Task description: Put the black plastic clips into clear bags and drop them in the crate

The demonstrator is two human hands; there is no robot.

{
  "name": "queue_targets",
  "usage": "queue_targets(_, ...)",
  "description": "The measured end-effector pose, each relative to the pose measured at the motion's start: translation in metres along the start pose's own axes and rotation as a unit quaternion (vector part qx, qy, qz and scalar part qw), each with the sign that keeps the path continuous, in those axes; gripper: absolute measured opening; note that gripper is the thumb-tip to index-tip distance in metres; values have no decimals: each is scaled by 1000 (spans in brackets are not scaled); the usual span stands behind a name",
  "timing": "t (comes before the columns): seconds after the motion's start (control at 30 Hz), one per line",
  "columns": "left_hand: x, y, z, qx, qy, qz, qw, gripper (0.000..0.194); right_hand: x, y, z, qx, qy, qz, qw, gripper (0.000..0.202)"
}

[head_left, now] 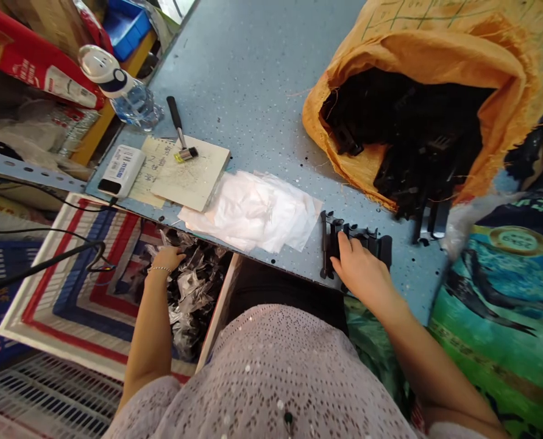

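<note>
My left hand (167,260) hangs over a basket (70,292) at the lower left, just above a heap of dark items in clear plastic bags (191,286). Its fingers are partly visible and point toward the bags; whether they hold anything is unclear. On the table's front edge my right hand (360,262) rests on a row of black plastic parts (381,247), its fingers slightly apart on top of them. A stack of thin white plastic bags (257,210) lies flat between the two hands, touched by neither.
An orange woven sack (319,122) full of black parts opens at the right of the blue table (253,73). A hammer (175,116) lies on a board (198,177) beside a white device (122,171). A water bottle (136,103) stands at the left edge; a green sack (495,341) is at right.
</note>
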State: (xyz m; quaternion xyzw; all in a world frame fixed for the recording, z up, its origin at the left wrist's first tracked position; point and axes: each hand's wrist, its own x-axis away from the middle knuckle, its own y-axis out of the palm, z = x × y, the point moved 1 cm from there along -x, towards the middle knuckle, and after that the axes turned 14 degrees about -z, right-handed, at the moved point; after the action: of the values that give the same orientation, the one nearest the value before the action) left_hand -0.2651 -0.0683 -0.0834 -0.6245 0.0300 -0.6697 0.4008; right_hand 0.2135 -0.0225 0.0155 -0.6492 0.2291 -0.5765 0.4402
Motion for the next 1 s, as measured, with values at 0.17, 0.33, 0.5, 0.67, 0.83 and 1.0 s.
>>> queue_targets(0.17,34,-9,106,196,251,86,944,40,-6,8,4,-51,25,-14,998,61)
queue_targets(0.33,2,-7,210,64,255,270,926,13,-18,13,27,-210,-12,-14,978,53)
queue_targets(0.5,-16,-6,195,150,296,203,921,6,-37,3,22,-561,-119,-8,819,49)
queue_targets(0.67,-15,-2,186,243,290,207,902,13,-78,-25,-49,-778,-213,-118,579,43)
queue_targets(0.83,-9,-6,180,257,296,265,881,7,-127,-29,-108,-833,-219,-203,465,25)
queue_targets(1.0,9,-25,157,58,308,344,885,36,-135,-16,-103,-838,-182,-164,487,29)
